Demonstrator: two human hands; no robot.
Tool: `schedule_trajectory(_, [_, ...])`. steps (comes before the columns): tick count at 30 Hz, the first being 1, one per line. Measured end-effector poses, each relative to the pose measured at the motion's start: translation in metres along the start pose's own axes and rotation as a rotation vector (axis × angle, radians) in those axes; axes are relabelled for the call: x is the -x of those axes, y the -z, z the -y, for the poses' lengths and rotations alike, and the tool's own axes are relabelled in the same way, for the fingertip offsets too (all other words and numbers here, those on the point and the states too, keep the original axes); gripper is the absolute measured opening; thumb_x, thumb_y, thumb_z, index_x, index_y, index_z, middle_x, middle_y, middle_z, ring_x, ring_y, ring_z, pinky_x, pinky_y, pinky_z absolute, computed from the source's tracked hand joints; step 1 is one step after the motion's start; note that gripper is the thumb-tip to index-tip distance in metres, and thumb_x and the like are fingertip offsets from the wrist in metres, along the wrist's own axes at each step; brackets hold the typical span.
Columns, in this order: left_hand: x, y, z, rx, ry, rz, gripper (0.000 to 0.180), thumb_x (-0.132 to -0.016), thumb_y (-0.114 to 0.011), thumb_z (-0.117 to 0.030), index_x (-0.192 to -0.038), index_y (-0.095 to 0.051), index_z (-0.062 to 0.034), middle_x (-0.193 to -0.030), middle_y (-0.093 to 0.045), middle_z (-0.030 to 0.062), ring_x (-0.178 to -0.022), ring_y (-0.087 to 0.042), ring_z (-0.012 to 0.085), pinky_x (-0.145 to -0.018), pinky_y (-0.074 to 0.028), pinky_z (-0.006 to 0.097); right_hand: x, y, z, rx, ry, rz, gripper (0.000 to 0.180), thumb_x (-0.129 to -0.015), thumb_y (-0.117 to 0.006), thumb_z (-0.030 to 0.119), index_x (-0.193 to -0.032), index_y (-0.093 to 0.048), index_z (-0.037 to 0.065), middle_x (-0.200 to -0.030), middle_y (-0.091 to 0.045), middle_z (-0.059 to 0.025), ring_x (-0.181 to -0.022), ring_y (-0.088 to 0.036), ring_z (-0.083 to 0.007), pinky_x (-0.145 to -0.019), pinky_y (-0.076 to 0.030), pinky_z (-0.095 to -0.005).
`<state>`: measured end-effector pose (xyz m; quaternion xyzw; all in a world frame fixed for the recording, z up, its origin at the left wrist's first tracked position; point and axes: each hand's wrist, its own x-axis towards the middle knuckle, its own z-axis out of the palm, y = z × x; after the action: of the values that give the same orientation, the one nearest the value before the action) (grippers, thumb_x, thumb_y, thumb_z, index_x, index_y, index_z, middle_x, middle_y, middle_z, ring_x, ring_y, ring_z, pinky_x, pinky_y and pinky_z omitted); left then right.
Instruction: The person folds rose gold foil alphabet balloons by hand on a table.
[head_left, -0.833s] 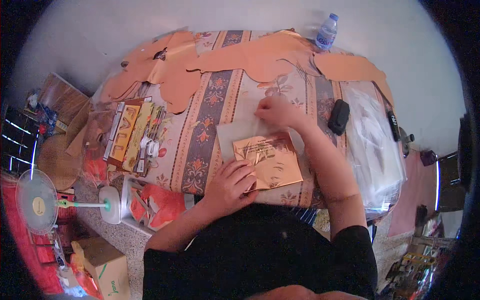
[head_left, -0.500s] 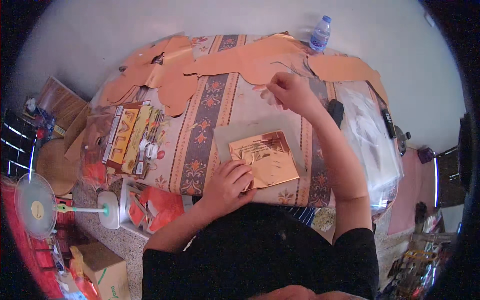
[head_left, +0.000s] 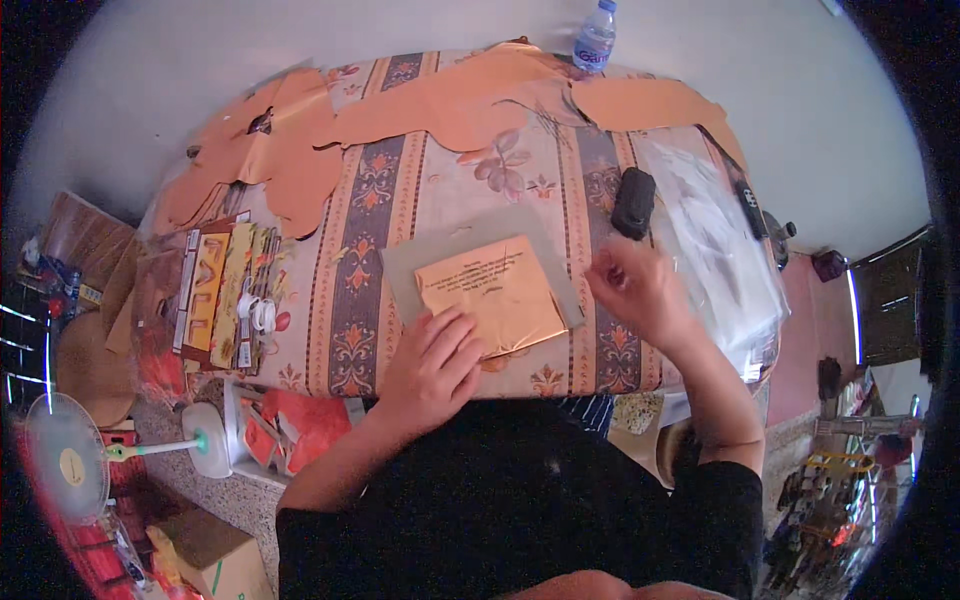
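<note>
A flat gold-orange foil packet (head_left: 505, 290) with dark print lies near the front of the table. A clear plastic sleeve (head_left: 470, 230) with a small slot in its top edge shows around and behind it. My left hand (head_left: 437, 362) is closed over the packet's lower left corner, fingers together and pressed on it. To the right of the packet, my right hand (head_left: 640, 290) hovers above the cloth with curled fingers. Motion blurs the right hand, and I cannot make out anything in it. A black oblong object (head_left: 633, 203) lies just beyond it.
Clear plastic bags (head_left: 715, 250) are piled at the right. Orange cut-out sheets (head_left: 460, 98) line the far edge, with a water bottle (head_left: 593, 40) behind. Printed cards (head_left: 225, 290) with white string (head_left: 258, 315) lie at the left. A fan (head_left: 70, 460) stands below left.
My right hand has come down and nearer; the pale translucent bit it pinched no longer shows. My left hand stays on the packet. The whole view has shifted a little.
</note>
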<state>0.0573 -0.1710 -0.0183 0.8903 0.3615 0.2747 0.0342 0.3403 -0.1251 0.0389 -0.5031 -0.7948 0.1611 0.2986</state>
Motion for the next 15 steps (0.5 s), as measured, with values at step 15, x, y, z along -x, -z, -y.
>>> schedule_trajectory(15, [-0.026, -0.009, -0.003, 0.065, -0.001, 0.04, 0.032, -0.077, -0.068, -0.023, -0.102, -0.059, -0.004, -0.114, -0.056, 0.0125, -0.113, -0.05, 0.0292, -0.096, -0.04, 0.045, 0.042, -0.041, -0.016, 0.017, 0.118, 0.083, 0.018, -0.076, -0.065, 0.004, -0.093, -0.06, 0.004, -0.075, -0.06, -0.015, -0.066, -0.061, -0.0333, -0.059, -0.049, -0.0413])
